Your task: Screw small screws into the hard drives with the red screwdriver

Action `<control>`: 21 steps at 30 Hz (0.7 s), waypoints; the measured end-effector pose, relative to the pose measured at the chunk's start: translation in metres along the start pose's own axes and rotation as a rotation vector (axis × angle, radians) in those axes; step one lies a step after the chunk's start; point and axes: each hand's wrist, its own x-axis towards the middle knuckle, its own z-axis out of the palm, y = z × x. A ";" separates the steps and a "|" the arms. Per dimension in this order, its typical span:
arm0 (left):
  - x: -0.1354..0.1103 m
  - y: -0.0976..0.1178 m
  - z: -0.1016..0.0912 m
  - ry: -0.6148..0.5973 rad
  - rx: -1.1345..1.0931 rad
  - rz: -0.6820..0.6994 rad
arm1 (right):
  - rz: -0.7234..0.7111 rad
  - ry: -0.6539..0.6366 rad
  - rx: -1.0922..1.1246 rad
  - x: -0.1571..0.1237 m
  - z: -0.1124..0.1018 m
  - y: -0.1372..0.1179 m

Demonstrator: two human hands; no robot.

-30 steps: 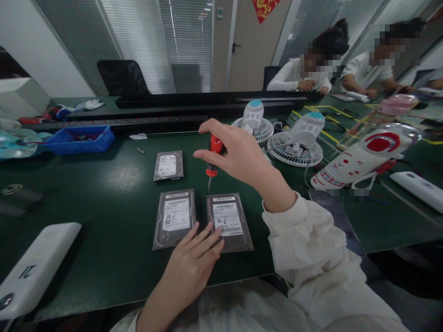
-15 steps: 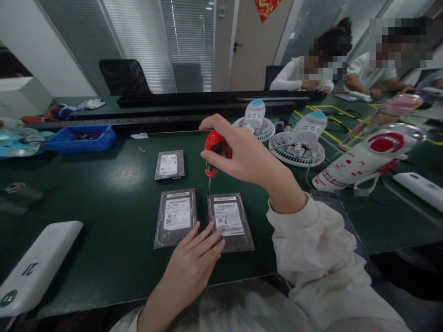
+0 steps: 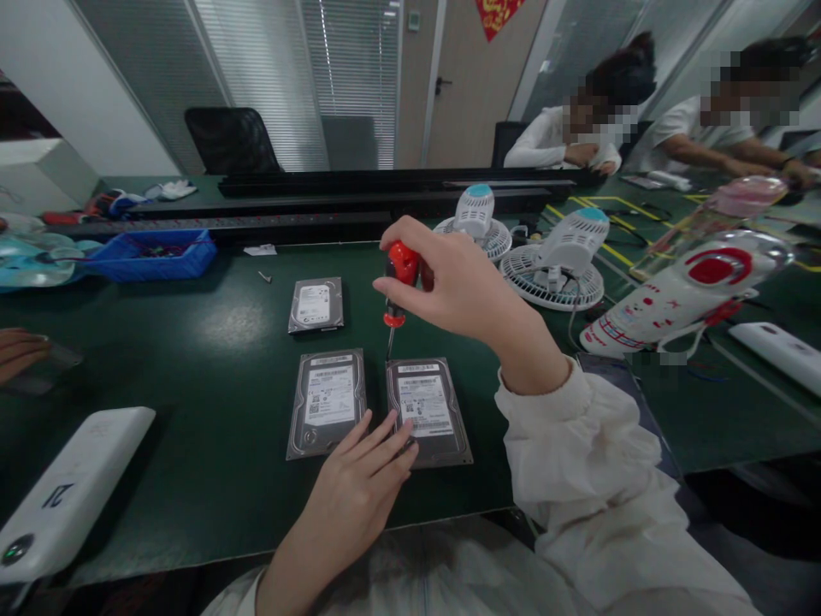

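The right hand (image 3: 442,278) grips a screwdriver (image 3: 403,263), its red and black handle clasped between thumb and fingers. We note that the tool stands nearly upright, its tip at the upper left corner of the right drive (image 3: 428,402); whether the tip sits in a screw head, we cannot tell. The left hand (image 3: 359,492) grasps nothing: it lies palm down with fingers spread, some fingertips on the lower left part of the same drive. Its foremost finger reaches to the edge of the left drive (image 3: 330,402); whether it touches there, we cannot tell.

All three drives lie label up on the green table (image 3: 211,505), the small drive (image 3: 316,305) beyond the left one. Near it we find a screw (image 3: 265,277) and, farther left, a blue tray (image 3: 160,267). Two white fans (image 3: 558,265) lie grille down beyond the right forearm, with a bottle (image 3: 673,295) to their right. At the left edge we see another person's hand (image 3: 22,352), above a white power bank (image 3: 77,492) in the view.
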 end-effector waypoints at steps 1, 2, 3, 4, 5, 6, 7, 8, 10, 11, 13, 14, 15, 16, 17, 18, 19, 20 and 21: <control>0.000 0.000 0.000 0.000 0.001 0.001 | 0.023 0.011 -0.037 0.000 0.000 -0.001; 0.000 0.000 0.000 0.002 0.002 0.003 | 0.040 0.021 -0.066 0.001 0.000 -0.002; 0.000 0.000 0.000 0.002 0.003 0.003 | 0.050 0.032 -0.083 0.000 0.001 -0.002; 0.000 0.000 0.000 0.001 0.001 0.002 | 0.053 0.040 -0.084 -0.001 0.001 -0.002; 0.000 0.000 0.000 -0.001 -0.001 0.002 | 0.048 0.045 -0.068 -0.001 0.002 -0.001; 0.000 0.000 0.000 -0.005 -0.003 0.001 | 0.035 0.046 -0.036 -0.002 0.003 0.000; -0.001 0.000 0.000 -0.009 -0.004 0.000 | 0.016 0.046 0.007 -0.003 0.003 0.001; -0.001 0.000 0.000 -0.013 -0.006 0.000 | -0.006 0.045 0.055 -0.004 0.004 0.002; -0.001 0.000 0.000 -0.015 -0.010 0.001 | -0.035 0.052 0.125 -0.004 0.005 0.003; -0.001 0.000 0.000 -0.012 -0.011 0.000 | -0.035 0.057 0.132 -0.004 0.006 0.004; 0.000 0.000 0.000 -0.002 -0.013 0.001 | -0.004 0.071 0.086 -0.002 0.007 0.002; 0.000 0.000 0.000 0.002 -0.013 0.002 | 0.018 0.077 0.046 -0.002 0.007 0.002; 0.000 0.000 -0.001 0.003 -0.012 0.002 | 0.039 0.082 0.009 -0.001 0.007 0.001; 0.000 0.000 -0.001 0.000 -0.011 0.002 | 0.054 0.088 -0.020 -0.001 0.008 0.000; 0.001 0.000 -0.001 -0.005 -0.010 0.000 | 0.064 0.093 -0.038 -0.001 0.008 -0.001; 0.001 0.000 -0.001 -0.009 -0.008 -0.001 | 0.066 0.099 -0.049 -0.002 0.009 -0.001; 0.001 0.000 -0.001 -0.010 -0.005 -0.003 | 0.064 0.103 -0.054 -0.002 0.009 -0.001; 0.001 0.000 -0.001 -0.010 -0.004 -0.005 | 0.056 0.105 -0.055 -0.003 0.009 -0.001; 0.000 0.000 -0.001 -0.008 -0.003 -0.004 | 0.046 0.100 -0.052 -0.003 0.009 -0.001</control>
